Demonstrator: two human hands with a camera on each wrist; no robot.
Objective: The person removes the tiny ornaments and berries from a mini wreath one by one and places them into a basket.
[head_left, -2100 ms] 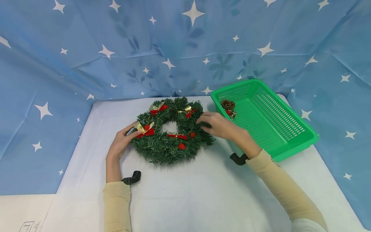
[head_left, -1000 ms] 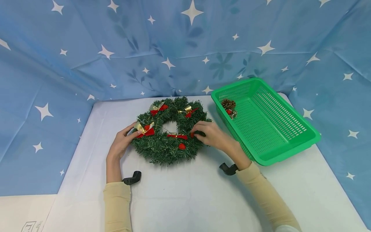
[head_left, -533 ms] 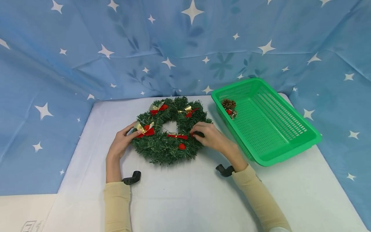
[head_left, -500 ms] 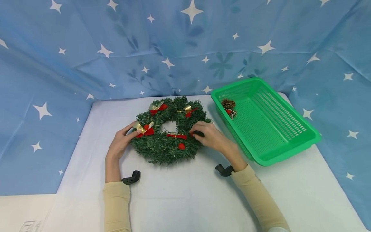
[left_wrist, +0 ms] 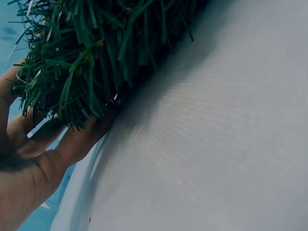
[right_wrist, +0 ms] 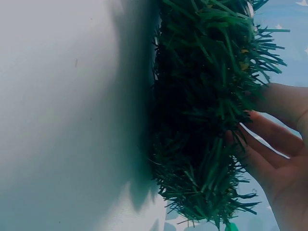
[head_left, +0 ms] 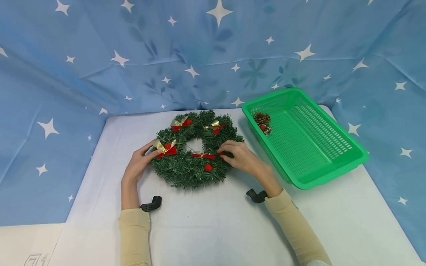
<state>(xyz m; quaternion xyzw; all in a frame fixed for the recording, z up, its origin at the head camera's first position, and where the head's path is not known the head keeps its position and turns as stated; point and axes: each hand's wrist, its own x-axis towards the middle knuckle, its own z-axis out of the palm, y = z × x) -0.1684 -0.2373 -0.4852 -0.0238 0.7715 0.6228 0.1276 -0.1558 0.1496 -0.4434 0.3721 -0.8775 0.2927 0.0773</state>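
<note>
Green wreath (head_left: 196,151) lying flat on the white table (head_left: 213,221), roughly mid-table toward the back, with red and gold bows (head_left: 165,148) and small red balls (head_left: 208,167) dotted round it. Left hand (head_left: 138,164) grasping the wreath's left edge, thumb on top right by a bow, fingers tucked under the needles; same thing up close from the left wrist, fingers (left_wrist: 72,144) curled beneath the wreath (left_wrist: 96,57) against the table (left_wrist: 216,144). Right hand (head_left: 244,159) on the wreath's right side, fingertips pinching something small and red in the needles by the inner ring, too small and covered to say exactly what. From the right wrist, fingers (right_wrist: 269,144) pressed into the wreath (right_wrist: 202,120), rest blurry. Beige sleeves (head_left: 133,236) on both arms, black wrist cameras (head_left: 151,204) sticking out just below each hand. Green basket (head_left: 332,162) just right of the wreath, near the right hand but not touching it, with a pine cone (head_left: 261,119) and a little red bit sitting in its far left corner. Blue starry cloth (head_left: 199,55) hanging all round behind and at the sides
</note>
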